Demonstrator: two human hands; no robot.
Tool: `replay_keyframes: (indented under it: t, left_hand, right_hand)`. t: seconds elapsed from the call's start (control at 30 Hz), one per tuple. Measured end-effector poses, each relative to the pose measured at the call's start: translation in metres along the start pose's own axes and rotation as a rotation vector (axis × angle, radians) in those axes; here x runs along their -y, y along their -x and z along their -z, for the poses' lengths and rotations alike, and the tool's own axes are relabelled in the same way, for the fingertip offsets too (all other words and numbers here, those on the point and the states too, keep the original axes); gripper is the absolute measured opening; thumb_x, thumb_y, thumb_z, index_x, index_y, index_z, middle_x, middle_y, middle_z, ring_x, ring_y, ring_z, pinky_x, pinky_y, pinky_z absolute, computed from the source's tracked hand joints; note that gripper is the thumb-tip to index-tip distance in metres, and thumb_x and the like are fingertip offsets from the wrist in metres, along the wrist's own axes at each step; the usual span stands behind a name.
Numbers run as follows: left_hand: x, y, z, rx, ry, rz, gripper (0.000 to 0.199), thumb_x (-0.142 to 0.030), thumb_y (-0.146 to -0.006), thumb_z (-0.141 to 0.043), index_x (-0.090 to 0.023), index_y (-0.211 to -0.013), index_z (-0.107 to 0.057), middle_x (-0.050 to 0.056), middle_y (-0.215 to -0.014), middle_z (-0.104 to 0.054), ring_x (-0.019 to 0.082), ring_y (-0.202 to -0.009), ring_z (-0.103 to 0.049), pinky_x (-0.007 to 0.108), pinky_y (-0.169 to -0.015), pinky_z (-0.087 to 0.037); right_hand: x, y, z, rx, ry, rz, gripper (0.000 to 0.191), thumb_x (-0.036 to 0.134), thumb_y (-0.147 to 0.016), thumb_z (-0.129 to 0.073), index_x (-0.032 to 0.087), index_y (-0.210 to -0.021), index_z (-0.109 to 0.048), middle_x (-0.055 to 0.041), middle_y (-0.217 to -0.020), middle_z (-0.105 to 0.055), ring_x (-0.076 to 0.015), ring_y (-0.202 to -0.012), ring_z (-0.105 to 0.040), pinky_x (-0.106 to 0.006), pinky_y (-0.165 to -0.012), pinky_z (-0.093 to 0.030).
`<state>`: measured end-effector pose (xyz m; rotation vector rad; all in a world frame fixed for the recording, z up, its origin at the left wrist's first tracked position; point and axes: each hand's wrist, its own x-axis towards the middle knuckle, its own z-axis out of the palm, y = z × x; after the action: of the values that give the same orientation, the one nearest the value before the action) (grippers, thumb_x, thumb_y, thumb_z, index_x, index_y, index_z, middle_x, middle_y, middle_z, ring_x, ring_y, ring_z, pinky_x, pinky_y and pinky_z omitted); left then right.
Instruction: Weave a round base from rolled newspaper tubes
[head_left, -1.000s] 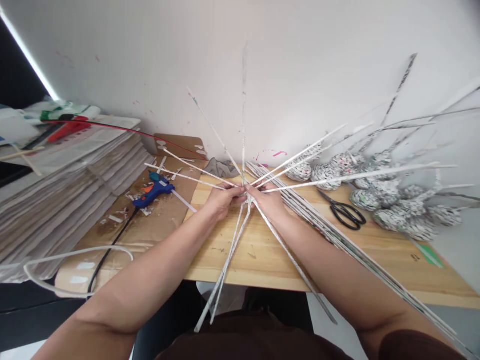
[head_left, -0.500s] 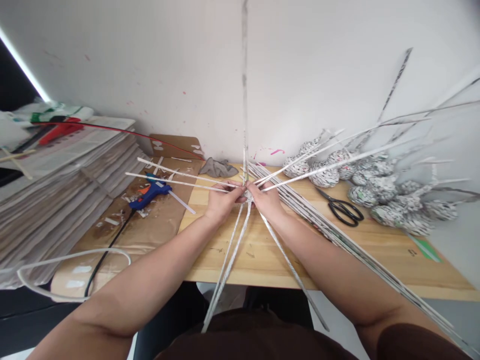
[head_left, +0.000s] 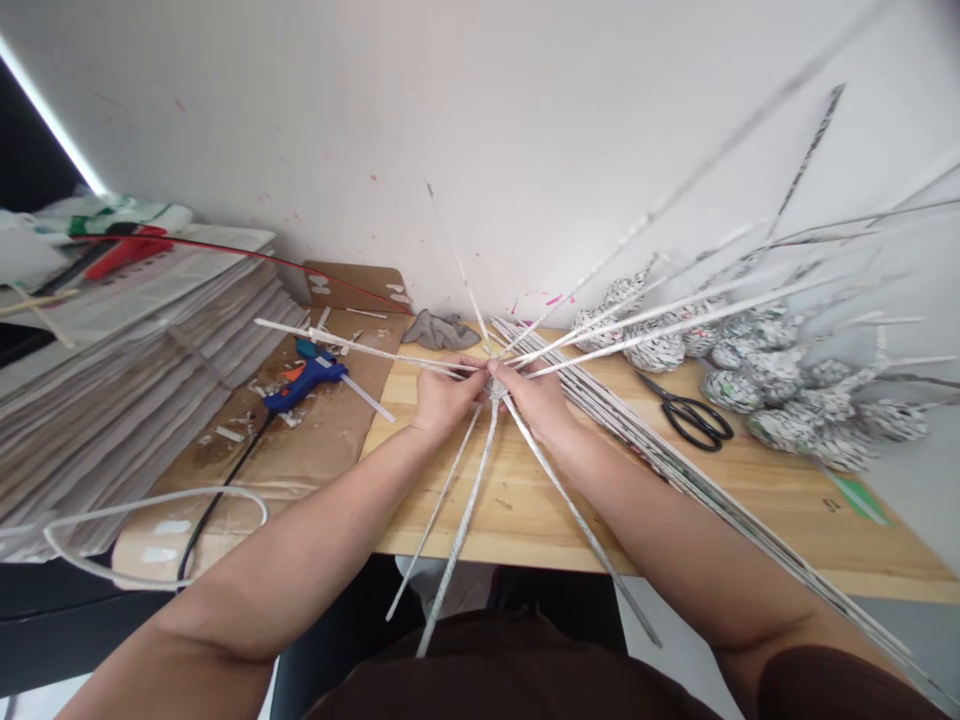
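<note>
Both of my hands meet over the wooden table, pinching a small woven hub [head_left: 496, 388] from which several thin rolled-paper sticks spread out. My left hand [head_left: 450, 398] closes on the hub's left side, thumb on top. From the other side my right hand [head_left: 534, 392] grips it, its thumb close to the left one. Three paper sticks [head_left: 471, 490] hang down toward my lap, others point left, and one slants up against the wall. A long paper stick [head_left: 600, 262] leans up and right from between the thumbs. The fingers under the hub are hidden.
Black scissors [head_left: 694, 418] and loose paper sticks [head_left: 660, 455] lie on the right. Behind them stand several newspaper-woven balls [head_left: 780, 375]. Leftward are a blue glue gun [head_left: 306, 378] on stained cardboard, a grey cloth [head_left: 441, 330] and a tall newspaper stack [head_left: 150, 390].
The long stick that stood upright now leans to the right. Another stick now slants up to the left, and the lower sticks have spread apart. My hands keep their grip on the hub.
</note>
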<state>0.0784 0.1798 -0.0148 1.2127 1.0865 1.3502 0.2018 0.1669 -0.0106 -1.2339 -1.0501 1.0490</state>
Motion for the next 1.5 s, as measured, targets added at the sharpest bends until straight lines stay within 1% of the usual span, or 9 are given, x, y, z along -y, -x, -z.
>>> replay_keyframes:
  t: [0.17, 0.27, 0.37, 0.47, 0.57, 0.97, 1.13, 1.33, 1.5]
  left_hand:
    - [0.001, 0.000, -0.001, 0.036, 0.066, 0.054, 0.024, -0.028, -0.060, -0.083, -0.014, -0.077, -0.074, 0.003, -0.069, -0.070, 0.013, -0.057, -0.062, 0.024, -0.059, -0.053]
    - [0.001, -0.002, -0.002, 0.071, 0.205, 0.154, 0.026, -0.026, -0.059, -0.084, -0.012, -0.078, -0.074, 0.004, -0.073, -0.071, 0.014, -0.063, -0.064, 0.025, -0.064, -0.056]
    - [0.000, -0.005, -0.001, 0.065, 0.333, 0.287, 0.016, -0.018, -0.062, -0.082, -0.010, -0.071, -0.071, 0.005, -0.072, -0.069, 0.012, -0.065, -0.064, 0.021, -0.061, -0.055]
    - [-0.002, -0.008, -0.001, 0.019, 0.401, 0.431, 0.009, -0.007, -0.068, -0.075, -0.009, -0.064, -0.067, 0.005, -0.069, -0.066, 0.010, -0.064, -0.063, 0.017, -0.058, -0.055]
    - [-0.003, -0.010, -0.001, 0.014, 0.435, 0.497, 0.011, -0.002, -0.071, -0.071, -0.008, -0.064, -0.066, 0.005, -0.070, -0.066, 0.010, -0.064, -0.064, 0.017, -0.058, -0.056]
    - [-0.002, -0.012, 0.004, 0.163, 0.496, 0.525, 0.010, -0.001, -0.067, -0.075, -0.008, -0.066, -0.068, 0.007, -0.075, -0.069, 0.010, -0.067, -0.065, 0.016, -0.062, -0.057]
    - [-0.003, -0.013, 0.001, 0.093, 0.499, 0.428, 0.009, -0.002, -0.066, -0.076, -0.007, -0.067, -0.069, 0.005, -0.072, -0.068, 0.009, -0.065, -0.064, 0.014, -0.060, -0.055]
    - [-0.004, -0.014, 0.004, 0.090, 0.478, 0.457, 0.013, -0.004, -0.062, -0.080, -0.008, -0.065, -0.067, 0.005, -0.072, -0.069, 0.010, -0.067, -0.064, 0.017, -0.061, -0.056]
    - [-0.001, -0.014, 0.005, 0.113, 0.467, 0.426, 0.016, -0.008, -0.059, -0.083, -0.008, -0.068, -0.070, 0.005, -0.073, -0.069, 0.010, -0.067, -0.064, 0.017, -0.063, -0.055]
  right_hand:
    - [-0.002, -0.002, 0.000, -0.068, 0.003, -0.006, 0.028, 0.043, -0.069, -0.069, 0.017, -0.065, -0.063, -0.0001, -0.053, -0.060, -0.0137, -0.044, -0.055, -0.024, -0.035, -0.047]
    - [-0.004, -0.004, 0.000, -0.065, -0.007, 0.004, 0.018, 0.034, -0.069, -0.065, 0.017, -0.062, -0.062, 0.0012, -0.050, -0.057, -0.0132, -0.041, -0.053, -0.023, -0.034, -0.046]
    - [-0.004, -0.004, 0.001, -0.043, 0.000, 0.020, 0.012, 0.027, -0.067, -0.061, 0.018, -0.059, -0.061, 0.0023, -0.047, -0.056, -0.0128, -0.039, -0.051, -0.024, -0.034, -0.044]
    - [-0.004, -0.004, 0.001, -0.013, 0.027, 0.030, 0.012, 0.027, -0.067, -0.060, 0.018, -0.059, -0.062, 0.0020, -0.048, -0.057, -0.0130, -0.040, -0.051, -0.024, -0.036, -0.044]
    - [-0.006, -0.006, 0.003, 0.016, 0.023, 0.050, 0.010, 0.027, -0.067, -0.061, 0.018, -0.065, -0.065, 0.0016, -0.051, -0.060, -0.0140, -0.043, -0.054, -0.024, -0.037, -0.045]
    - [-0.002, -0.011, 0.011, 0.073, 0.133, 0.171, 0.015, 0.029, -0.072, -0.064, 0.019, -0.081, -0.070, -0.0008, -0.068, -0.068, -0.0167, -0.062, -0.064, -0.026, -0.056, -0.051]
    - [-0.004, -0.010, 0.008, 0.055, 0.047, 0.052, 0.021, 0.038, -0.069, -0.071, 0.019, -0.075, -0.066, 0.0008, -0.059, -0.063, -0.0150, -0.052, -0.059, -0.026, -0.046, -0.047]
    - [-0.004, -0.008, 0.009, 0.057, 0.108, 0.160, 0.023, 0.040, -0.067, -0.073, 0.019, -0.069, -0.065, 0.0015, -0.058, -0.062, -0.0117, -0.046, -0.053, -0.024, -0.042, -0.044]
    - [-0.005, -0.009, 0.008, 0.053, 0.085, 0.124, 0.025, 0.041, -0.065, -0.075, 0.018, -0.072, -0.067, -0.0004, -0.060, -0.064, -0.0118, -0.046, -0.054, -0.025, -0.041, -0.046]
